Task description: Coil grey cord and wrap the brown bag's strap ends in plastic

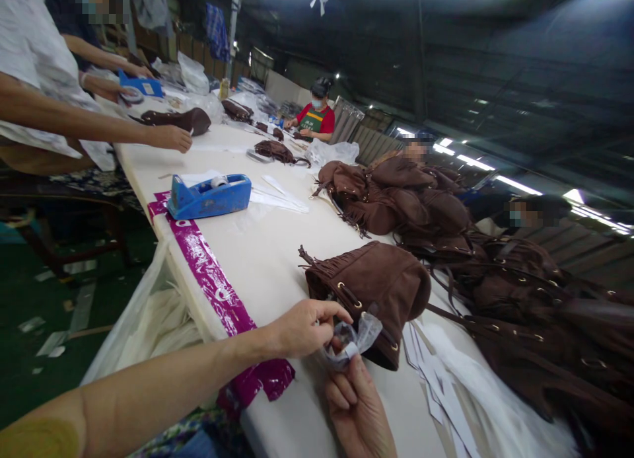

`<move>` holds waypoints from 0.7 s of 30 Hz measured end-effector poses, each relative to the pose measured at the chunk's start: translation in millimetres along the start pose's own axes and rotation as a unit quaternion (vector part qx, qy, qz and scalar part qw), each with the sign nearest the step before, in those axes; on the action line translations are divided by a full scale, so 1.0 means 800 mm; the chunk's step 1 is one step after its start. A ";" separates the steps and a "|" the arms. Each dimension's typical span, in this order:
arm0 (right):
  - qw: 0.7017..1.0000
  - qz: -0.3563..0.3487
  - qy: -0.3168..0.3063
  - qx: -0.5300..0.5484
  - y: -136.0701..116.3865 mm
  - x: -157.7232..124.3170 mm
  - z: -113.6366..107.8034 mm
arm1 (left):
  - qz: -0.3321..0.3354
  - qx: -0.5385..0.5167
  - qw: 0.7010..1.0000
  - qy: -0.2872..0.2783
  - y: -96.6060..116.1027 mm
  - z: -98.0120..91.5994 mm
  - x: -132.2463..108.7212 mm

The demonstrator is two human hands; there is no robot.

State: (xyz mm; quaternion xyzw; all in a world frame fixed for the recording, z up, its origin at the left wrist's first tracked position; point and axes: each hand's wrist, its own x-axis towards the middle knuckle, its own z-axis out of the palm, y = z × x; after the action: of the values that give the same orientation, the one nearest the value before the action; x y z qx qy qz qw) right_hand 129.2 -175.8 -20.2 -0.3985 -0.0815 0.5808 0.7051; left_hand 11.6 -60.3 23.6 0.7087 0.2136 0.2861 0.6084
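My left hand (303,328) pinches a small crumpled clear plastic wrapper (352,340) from the left side. My right hand (357,405) comes up from below and grips the same wrapper with its fingertips. Both hands are just in front of a brown suede fringed bag (376,283) that lies on the white table (267,260), its opening with metal eyelets facing me. The wrapper's contents cannot be made out.
A pile of more brown bags (446,213) stretches along the right. White paper slips (436,379) lie under the near bag. A blue tape dispenser (211,195) and a magenta tape strip (208,273) are at the left edge. Other people work farther along the table.
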 end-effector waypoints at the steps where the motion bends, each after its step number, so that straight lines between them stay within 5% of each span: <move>1: 1.000 -0.001 0.004 -0.002 -0.001 0.000 0.000 | 0.017 0.019 1.000 0.007 0.004 -0.003 0.000; 7: 1.000 0.000 0.004 0.007 -0.002 0.000 -0.001 | 0.006 0.105 0.992 -0.064 0.012 -0.014 0.005; 14: 1.000 -0.003 0.010 -0.002 -0.001 0.002 0.002 | -0.036 0.046 0.991 -0.122 0.016 -0.014 0.016; 21: 0.999 -0.011 0.007 -0.030 0.001 0.001 0.008 | -0.057 0.073 0.992 -0.084 0.001 -0.013 0.015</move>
State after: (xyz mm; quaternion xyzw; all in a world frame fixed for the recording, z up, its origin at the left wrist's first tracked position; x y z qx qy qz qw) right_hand 125.0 -172.2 -17.0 -0.4227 -0.0987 0.5678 0.6994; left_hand 13.6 -44.5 26.9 0.7594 0.2217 0.1742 0.5864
